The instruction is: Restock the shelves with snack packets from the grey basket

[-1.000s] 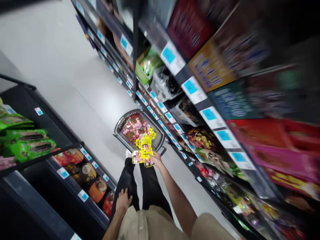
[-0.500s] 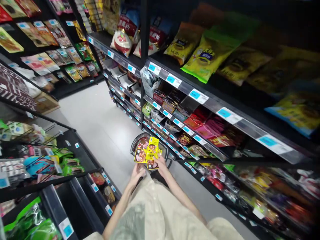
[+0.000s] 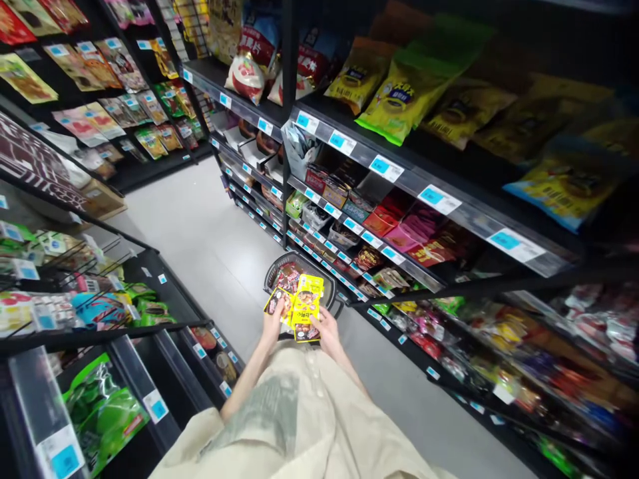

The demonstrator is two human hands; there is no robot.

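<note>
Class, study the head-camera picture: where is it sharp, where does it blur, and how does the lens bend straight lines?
Head view: the yellow packets, held by the left hand and right hand, are sharp; the lower right shelves smear into blur; the wide lens bows the shelf rails; light is even, upper right corner dark.

Open aisle floor ahead; shelves and basket hem both sides.

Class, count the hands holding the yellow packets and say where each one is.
2. The left hand grips the left edge of the yellow packets; the right hand grips their lower right edge, both near the basket on the floor. No other hands show.
</note>
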